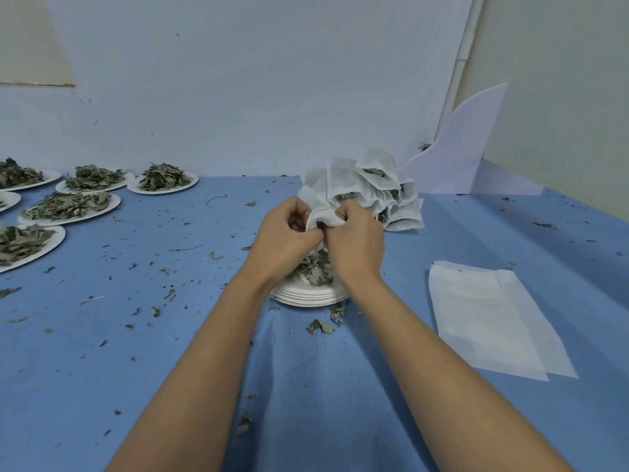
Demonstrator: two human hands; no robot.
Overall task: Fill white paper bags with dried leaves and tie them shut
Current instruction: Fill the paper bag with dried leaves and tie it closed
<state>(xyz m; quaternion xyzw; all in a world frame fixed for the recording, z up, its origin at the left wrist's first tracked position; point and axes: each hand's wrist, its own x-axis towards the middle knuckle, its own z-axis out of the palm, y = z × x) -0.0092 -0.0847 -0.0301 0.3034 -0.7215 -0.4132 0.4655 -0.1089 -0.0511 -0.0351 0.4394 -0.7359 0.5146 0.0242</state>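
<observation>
Here, a blue bench (102, 369) carries leaf-heaped plates (73, 207) at far left, flat empty bags (490, 321) at right and a heap of filled bags (374, 185) at the rear. Centrally, a stack of plates (308, 296) holds dried leaves (316, 270). Above it, the left hand (284, 240) and right hand (354, 243) meet, the fingers of both curled, pinching the gathered mouth of a white paper bag (323, 212).

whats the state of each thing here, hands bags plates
left hand, pinching held bag
right hand, pinching it too
held bag, bunched between both hands
plate stack, leaves on top
bag pile, filled, some mouths open
flat bags, empty, lying flat
side plates, heaped with leaves
</observation>
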